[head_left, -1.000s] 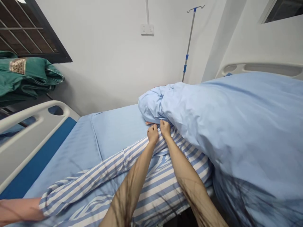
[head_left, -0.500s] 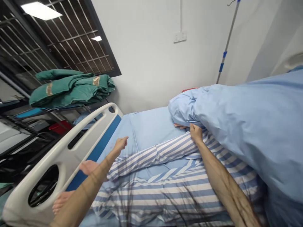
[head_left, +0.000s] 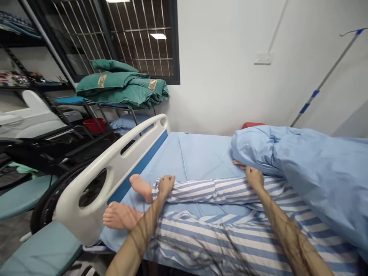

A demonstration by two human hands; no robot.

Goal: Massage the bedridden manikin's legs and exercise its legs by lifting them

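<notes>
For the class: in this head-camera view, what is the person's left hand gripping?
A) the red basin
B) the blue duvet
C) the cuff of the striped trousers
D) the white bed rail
C. The left hand is closed on the cuff of the striped trousers, just beside a bare foot.

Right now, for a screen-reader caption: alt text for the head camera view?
The left hand grips a striped trouser cuff by a lying person's bare foot; the right hand grips the trousers by a blue quilt.
</notes>
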